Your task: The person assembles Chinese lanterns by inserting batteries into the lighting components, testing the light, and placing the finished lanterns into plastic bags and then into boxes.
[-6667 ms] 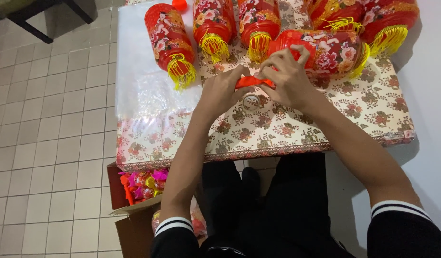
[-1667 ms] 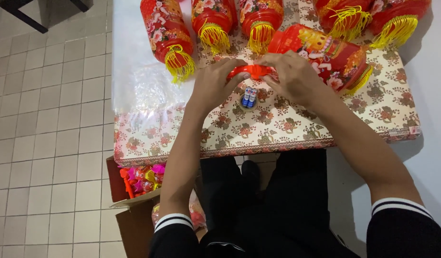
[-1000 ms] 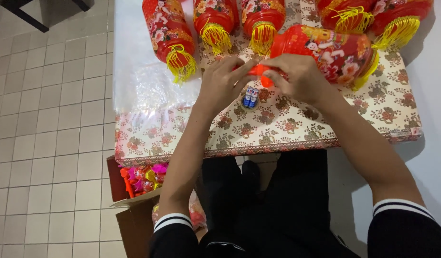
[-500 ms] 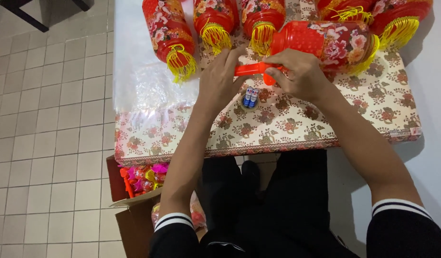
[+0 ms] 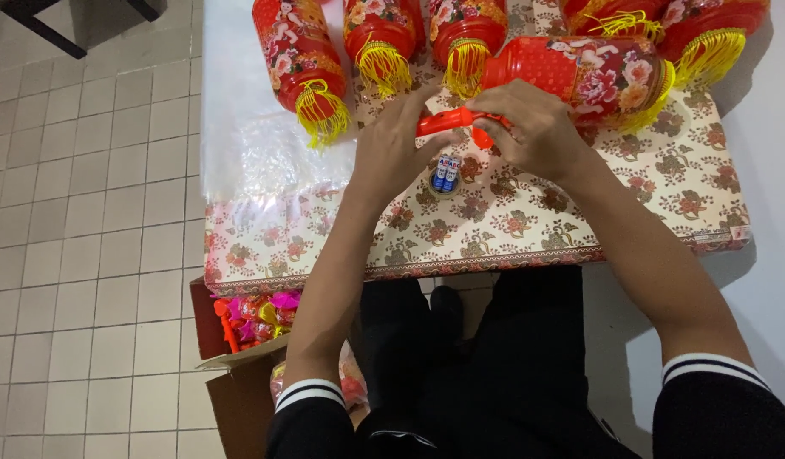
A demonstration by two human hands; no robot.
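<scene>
A red flower-printed lantern with a yellow fringe lies on its side on the table. My right hand grips its near end. My left hand pinches a short orange-red plastic stick that joins the lantern's end between both hands. Just below my hands lies a small pack of two blue-and-white batteries on a round tape roll.
Several more red lanterns with yellow tassels line the table's far edge. A floral cloth and a clear plastic sheet cover the table. An open cardboard box of colourful plastic parts stands on the tiled floor at my left knee.
The lantern has swung from tilted to lying level across the table's far side. Both hands stayed at its near end on the orange stick, shifting slightly upward.
</scene>
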